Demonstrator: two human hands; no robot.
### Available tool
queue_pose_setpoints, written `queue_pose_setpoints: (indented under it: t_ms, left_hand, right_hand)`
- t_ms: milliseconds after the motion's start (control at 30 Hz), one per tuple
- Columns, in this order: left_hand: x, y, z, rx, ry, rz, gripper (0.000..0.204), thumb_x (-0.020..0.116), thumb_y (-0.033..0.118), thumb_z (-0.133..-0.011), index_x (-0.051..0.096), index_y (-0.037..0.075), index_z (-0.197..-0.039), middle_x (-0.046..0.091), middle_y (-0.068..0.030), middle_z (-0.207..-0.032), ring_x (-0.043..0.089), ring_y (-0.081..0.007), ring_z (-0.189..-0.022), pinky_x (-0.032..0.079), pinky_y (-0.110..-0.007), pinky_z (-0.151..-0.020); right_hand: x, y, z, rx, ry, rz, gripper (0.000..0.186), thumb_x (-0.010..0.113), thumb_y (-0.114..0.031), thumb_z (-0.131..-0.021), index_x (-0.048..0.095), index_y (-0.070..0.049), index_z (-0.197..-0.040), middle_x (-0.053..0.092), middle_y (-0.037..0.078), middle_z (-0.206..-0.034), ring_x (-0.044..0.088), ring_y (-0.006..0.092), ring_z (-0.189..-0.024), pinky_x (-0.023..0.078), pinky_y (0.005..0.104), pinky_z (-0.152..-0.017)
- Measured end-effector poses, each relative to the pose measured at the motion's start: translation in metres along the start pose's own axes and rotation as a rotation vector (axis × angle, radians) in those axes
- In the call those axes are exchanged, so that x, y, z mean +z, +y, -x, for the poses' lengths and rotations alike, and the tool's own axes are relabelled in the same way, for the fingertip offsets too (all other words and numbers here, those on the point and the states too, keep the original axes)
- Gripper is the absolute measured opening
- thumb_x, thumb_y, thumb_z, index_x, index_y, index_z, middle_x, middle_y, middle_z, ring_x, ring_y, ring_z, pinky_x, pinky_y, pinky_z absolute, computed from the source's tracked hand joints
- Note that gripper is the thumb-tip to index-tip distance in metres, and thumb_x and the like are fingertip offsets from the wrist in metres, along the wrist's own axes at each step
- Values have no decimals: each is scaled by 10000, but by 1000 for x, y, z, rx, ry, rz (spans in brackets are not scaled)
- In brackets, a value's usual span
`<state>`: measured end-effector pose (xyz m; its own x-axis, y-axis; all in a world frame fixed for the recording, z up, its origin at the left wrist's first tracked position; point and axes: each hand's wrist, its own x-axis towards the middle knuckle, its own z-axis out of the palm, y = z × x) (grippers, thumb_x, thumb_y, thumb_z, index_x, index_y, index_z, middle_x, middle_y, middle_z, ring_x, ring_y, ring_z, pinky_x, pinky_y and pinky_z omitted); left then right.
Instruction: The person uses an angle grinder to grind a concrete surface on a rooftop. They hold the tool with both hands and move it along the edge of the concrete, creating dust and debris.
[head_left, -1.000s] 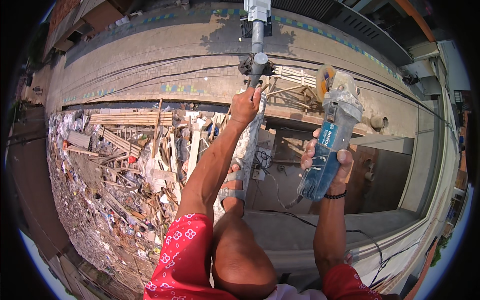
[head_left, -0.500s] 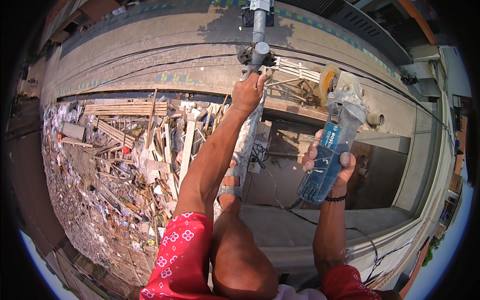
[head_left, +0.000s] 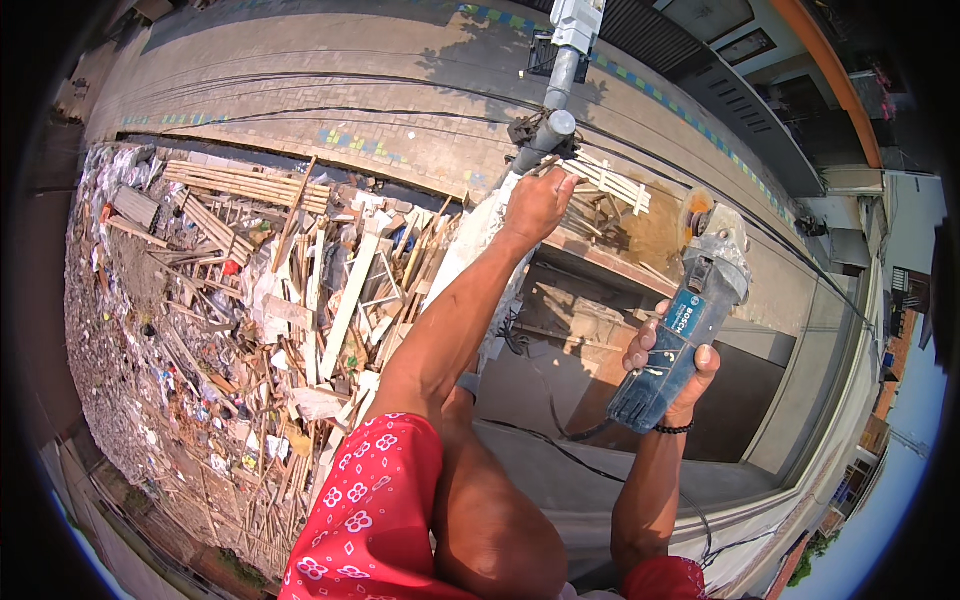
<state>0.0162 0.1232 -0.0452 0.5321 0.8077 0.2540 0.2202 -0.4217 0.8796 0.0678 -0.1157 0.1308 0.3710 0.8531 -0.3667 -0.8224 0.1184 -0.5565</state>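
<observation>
My right hand (head_left: 690,372) is wrapped around the blue body of a dusty angle grinder (head_left: 672,345), with a beaded bracelet at the wrist. The grinder's grey head points up and away, and its orange-brown disc (head_left: 695,210) faces left. Farther left, my left hand (head_left: 540,207) is closed at the top of a narrow whitish wall (head_left: 470,245), just below a grey metal pole (head_left: 556,128). What its fingers grip is hidden. A dark bracket (head_left: 524,130) and wires surround the pole near that hand.
Broken timber (head_left: 345,290) and rubbish lie far below on the left. Black cables (head_left: 400,80) cross above the paved street (head_left: 300,110). My bent knee (head_left: 495,540) is near the wall. The grinder's cord (head_left: 560,445) trails beneath the right arm, over a grey ledge.
The view has tilted and shifted, so the pole and both hands appear farther right. My left hand stays closed near the pole; my right hand keeps hold of the angle grinder.
</observation>
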Motion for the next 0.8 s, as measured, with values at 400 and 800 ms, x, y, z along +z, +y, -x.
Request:
queue_pose_setpoints:
  t_ms: [400,800]
  left_hand:
    - [-28,18,23,-175,-73,240,409,575,283,-955,518,-17,-683,435,-184,-540,372,-262,-480,358,-399,-494]
    - [-11,-7,21,116,178,-76,246,562,215,-949,552,56,-762,566,-173,-589,576,-384,-527,438,-452,-476]
  right_hand:
    - [2,-1,5,29,52,71,668,671,-371,-703,473,-20,-1235,618,176,-874,619,299,-707,518,419,-635]
    - [-4,-3,3,27,25,19,673,692,-321,-675,471,15,-1215,605,192,-866,632,321,-704,537,423,-630]
